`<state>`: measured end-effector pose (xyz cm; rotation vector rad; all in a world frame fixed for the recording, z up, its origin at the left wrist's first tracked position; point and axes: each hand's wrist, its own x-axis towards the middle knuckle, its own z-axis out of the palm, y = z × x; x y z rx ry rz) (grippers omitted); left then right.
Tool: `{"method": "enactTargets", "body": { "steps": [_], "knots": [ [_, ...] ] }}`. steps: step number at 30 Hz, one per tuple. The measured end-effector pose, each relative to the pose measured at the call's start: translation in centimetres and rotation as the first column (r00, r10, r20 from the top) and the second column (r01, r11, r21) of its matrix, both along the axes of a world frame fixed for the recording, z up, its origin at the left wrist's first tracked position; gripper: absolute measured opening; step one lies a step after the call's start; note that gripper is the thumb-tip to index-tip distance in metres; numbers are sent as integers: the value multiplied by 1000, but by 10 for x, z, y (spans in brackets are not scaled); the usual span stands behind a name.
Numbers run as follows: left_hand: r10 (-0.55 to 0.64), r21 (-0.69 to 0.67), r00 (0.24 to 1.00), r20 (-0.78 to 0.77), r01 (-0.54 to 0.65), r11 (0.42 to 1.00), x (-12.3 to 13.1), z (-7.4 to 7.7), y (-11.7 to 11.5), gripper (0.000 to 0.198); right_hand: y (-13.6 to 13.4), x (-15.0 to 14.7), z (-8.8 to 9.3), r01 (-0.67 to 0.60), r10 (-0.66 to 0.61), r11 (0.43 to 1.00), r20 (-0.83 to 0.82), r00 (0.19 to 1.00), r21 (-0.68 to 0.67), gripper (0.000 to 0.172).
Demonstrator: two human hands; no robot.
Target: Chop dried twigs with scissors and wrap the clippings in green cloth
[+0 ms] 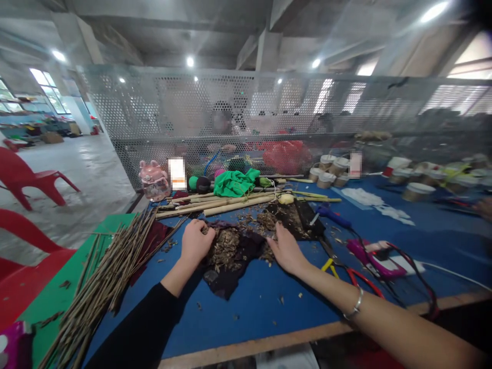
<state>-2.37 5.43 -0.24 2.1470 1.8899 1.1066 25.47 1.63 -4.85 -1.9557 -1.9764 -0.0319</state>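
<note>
On the table (257,302), the cloth (227,287) is spread under chips (225,246), one corner pointed nearward, long axis unclear. The left hand (197,240) is curled at its left edge, grip hidden; the right hand (286,249) is angled inward, thumb and fingers parted.

No words, numbers, brands or signs are showing legibly anywhere. A white patch (177,173) with an orange band is standing out beside the pink bottle (154,180), but coarse pixel blocks are hiding any lettering on it. Another pixelated patch (355,164), pale with a reddish mark, is appearing next to the paper cups (326,179) and is likewise giving nothing readable. The bottle is carrying pale markings on its front, too small and blurred to make out.
</note>
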Motion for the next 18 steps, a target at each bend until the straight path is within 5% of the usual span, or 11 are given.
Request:
{"method": "enactTargets", "body": {
  "steps": [4, 7, 11, 18],
  "knots": [
    [123, -139, 989, -81, -134, 981, -35, 10, -7, 17, 6, -15, 12, -90, 93, 995, -72, 993, 45, 60],
    [184, -183, 976, -114, -203, 962, -57, 11, -11, 20, 38, 4, 23, -62, 77, 995, -193, 978, 84, 56],
    [221, -170, 968, -115, -239, 956, -63, 6, -12, 22, 79, 24, 29, -207, 194, 978, -264, 945, -21, 53],
    [202, -125, 976, -76, -211, 970, -61, 1, -15, 21, 51, -9, 31, -496, 465, 864, -238, 853, -88, 49]
  ]
}}
